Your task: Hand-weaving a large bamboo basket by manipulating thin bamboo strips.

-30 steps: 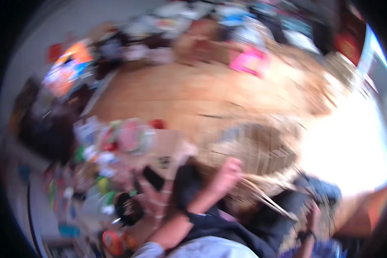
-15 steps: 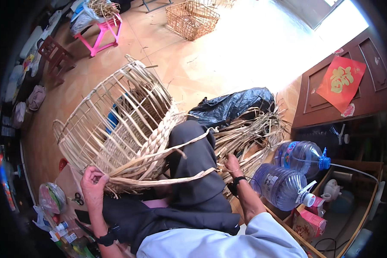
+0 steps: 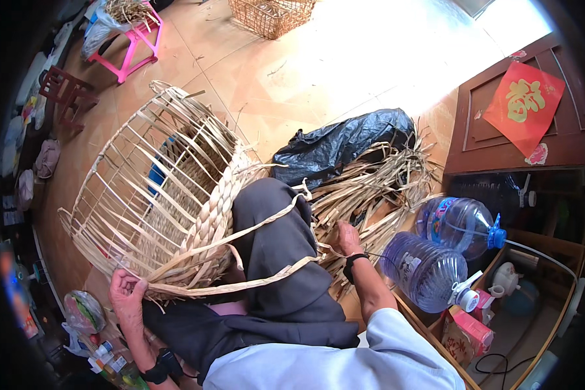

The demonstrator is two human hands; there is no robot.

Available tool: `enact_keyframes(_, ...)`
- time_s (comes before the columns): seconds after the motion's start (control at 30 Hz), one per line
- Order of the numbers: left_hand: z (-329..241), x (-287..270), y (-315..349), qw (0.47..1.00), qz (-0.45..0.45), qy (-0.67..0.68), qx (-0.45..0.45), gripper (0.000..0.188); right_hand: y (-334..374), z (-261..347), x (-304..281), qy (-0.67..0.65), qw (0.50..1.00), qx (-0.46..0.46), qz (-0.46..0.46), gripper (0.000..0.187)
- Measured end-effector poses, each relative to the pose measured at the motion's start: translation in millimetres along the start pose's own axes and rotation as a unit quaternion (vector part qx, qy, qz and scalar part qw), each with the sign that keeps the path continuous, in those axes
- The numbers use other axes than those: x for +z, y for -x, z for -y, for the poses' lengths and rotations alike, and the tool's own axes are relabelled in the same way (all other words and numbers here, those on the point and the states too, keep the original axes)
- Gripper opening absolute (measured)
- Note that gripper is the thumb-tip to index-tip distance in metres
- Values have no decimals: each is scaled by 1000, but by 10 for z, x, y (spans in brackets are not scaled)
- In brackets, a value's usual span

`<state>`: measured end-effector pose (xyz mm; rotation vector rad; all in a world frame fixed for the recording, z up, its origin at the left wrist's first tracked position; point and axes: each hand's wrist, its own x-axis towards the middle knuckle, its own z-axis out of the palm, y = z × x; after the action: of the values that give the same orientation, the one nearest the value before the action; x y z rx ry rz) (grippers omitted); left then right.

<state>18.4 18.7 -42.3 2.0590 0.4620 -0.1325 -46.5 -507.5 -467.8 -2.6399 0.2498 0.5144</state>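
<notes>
A large half-woven basket (image 3: pixel 175 214) leans on its side against my left leg. Its wire frame is bare at the far end, and a thick plaited band (image 3: pixel 213 214) runs round it near my knee. My left hand (image 3: pixel 127 290) is closed at the basket's near edge, thumb and finger pinching pale flat strands (image 3: pixel 234 284) that stretch right across my thigh. My right hand (image 3: pixel 349 238) reaches down beside a heap of dried stalks (image 3: pixel 364 188), fingers curled; what they hold is hidden.
A black plastic bag (image 3: pixel 351 143) lies over the stalks. Two big water bottles (image 3: pixel 426 270) rest right of my arm, beside an open wooden cabinet (image 3: pixel 526 312). A wicker basket (image 3: pixel 273 18) and pink stool (image 3: pixel 133 49) stand farther off; a wrapped bundle (image 3: pixel 84 312) is at left.
The view has shifted, so the far wicker basket and stool sit higher and farther left. The half-woven basket and my left hand appear farther left. My left hand keeps its pinch.
</notes>
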Motion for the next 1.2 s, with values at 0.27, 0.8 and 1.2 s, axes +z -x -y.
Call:
enact_keyframes(0.27, 8, -22, -9, 1000, -11, -2, 5, 24, 61, 44, -456, 99, 985, -45, -130, 9)
enact_keyframes(0.8, 2, -80, -6, 999, -15, -16, -32, 28, -190, 699, 119, -252, 966, 38, -46, 33)
enact_keyframes(1.2, -48, -69, 11, 999, -10, -10, -29, 28, -226, 315, -6, -564, 812, 141, -50, 12)
